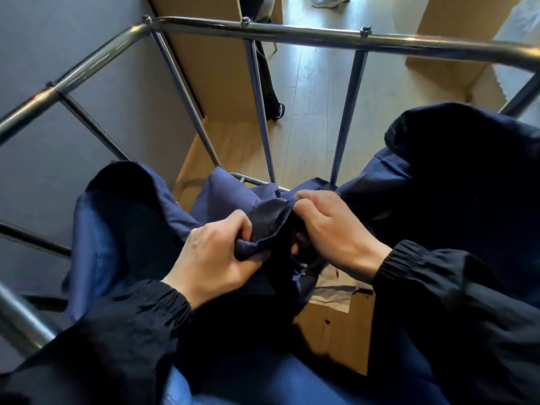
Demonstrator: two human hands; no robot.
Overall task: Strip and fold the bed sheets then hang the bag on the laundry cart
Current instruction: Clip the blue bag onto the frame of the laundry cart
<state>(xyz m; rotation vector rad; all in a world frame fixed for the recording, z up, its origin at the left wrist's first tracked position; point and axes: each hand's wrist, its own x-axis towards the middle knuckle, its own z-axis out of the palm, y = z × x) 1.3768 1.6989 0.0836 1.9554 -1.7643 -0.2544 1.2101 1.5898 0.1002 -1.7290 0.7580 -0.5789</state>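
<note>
Here's the navy bag (122,229), soft and crumpled, sagging low and centre inside the laundry cart (292,33) of shiny round chrome tubing. The left hand (216,252) and right hand (330,229), knuckles up and close together, both clench its bunched hem. The top rail arcs across the upper frame, and wood floor (306,97) shows between the bars.
</note>
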